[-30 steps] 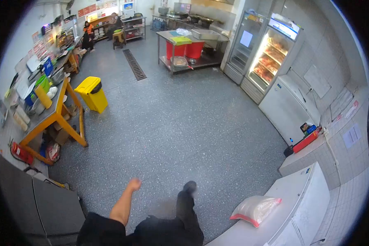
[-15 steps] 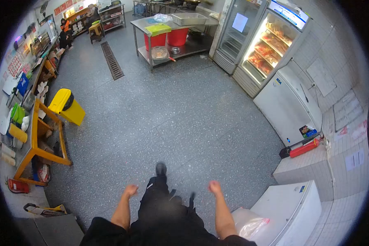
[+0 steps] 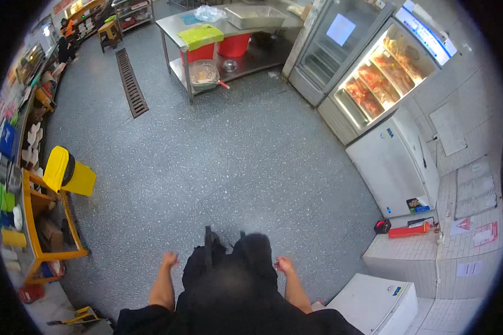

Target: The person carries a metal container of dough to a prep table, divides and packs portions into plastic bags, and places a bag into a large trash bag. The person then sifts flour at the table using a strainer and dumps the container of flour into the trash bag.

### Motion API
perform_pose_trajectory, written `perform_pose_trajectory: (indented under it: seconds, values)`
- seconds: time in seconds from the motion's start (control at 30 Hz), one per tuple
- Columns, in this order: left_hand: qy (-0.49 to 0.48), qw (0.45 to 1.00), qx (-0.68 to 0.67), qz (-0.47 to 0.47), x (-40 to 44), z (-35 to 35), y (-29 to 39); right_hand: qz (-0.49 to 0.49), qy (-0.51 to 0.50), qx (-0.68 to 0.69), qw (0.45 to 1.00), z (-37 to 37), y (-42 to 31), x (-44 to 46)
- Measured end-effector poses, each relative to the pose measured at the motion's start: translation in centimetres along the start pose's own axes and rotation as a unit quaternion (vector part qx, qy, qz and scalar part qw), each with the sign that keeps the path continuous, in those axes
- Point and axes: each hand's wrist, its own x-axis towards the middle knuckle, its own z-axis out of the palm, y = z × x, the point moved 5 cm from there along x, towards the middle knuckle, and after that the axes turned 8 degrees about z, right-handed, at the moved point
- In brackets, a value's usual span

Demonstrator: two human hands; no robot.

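Note:
My left hand (image 3: 171, 259) hangs over the grey speckled floor (image 3: 207, 167), left of my dark-clothed legs, its fingers curled in with nothing in them. On the other side of my legs, my right hand (image 3: 284, 264) is loosely closed too, and no object shows in it. Neither hand touches anything. Nearest to the right hand is a white chest freezer (image 3: 369, 301) at the lower right.
A yellow bin (image 3: 81, 177) stands by an orange-framed table (image 3: 61, 255) on the left. Ahead are a floor drain (image 3: 131, 84) and a steel table (image 3: 170, 25). Lit fridge (image 3: 341, 114) and another chest freezer (image 3: 394, 167) line the right. A person (image 3: 67, 42) is far back left.
The view has moved forward and tilts further down; the bin, drain and steel table have shifted in it. My right hand, unseen at first, has come into view. The bag on the near freezer is mostly hidden.

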Motion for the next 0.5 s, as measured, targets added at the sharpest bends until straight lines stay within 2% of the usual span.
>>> perform_pose_trajectory:
  seconds: [0.03, 0.07, 0.1, 0.13, 0.2, 0.3, 0.4, 0.5]
  values:
    - [-0.013, 0.998, 0.024, 0.065, 5.3, -0.4, 3.5, -0.009, -0.019, -0.047, 0.999, 0.2, 1.8, 1.9]
    - [0.011, 0.996, 0.014, 0.091, 5.9, -2.2, 12.1, -0.027, -0.037, -0.093, 0.995, 0.3, 2.3, 4.6]
    - [0.039, 0.986, -0.01, 0.161, 12.2, -2.1, 14.6, 0.008, -0.038, -0.027, 0.999, 0.2, 1.1, 4.6]
    - [0.036, 0.979, 0.05, 0.197, 14.4, -3.1, 20.9, 0.047, -0.039, 0.038, 0.997, -0.3, 0.4, 3.2]
    - [0.014, 0.974, 0.054, 0.221, 16.3, -4.7, 33.7, 0.121, -0.039, 0.165, 0.978, -1.3, -1.5, 2.2]
    - [0.027, 0.97, 0.05, 0.236, 21.9, -4.6, 46.5, 0.19, 0.011, 0.192, 0.963, -4.4, -6.3, 7.1]
    - [0.002, 0.97, 0.093, 0.223, 25.2, -3.4, 53.8, 0.152, 0.057, 0.308, 0.938, -9.7, -13.6, 11.8]
    - [0.001, 0.973, 0.126, 0.195, 30.4, -3.6, 57.6, 0.105, 0.073, 0.294, 0.947, -15.5, -25.6, 16.7]
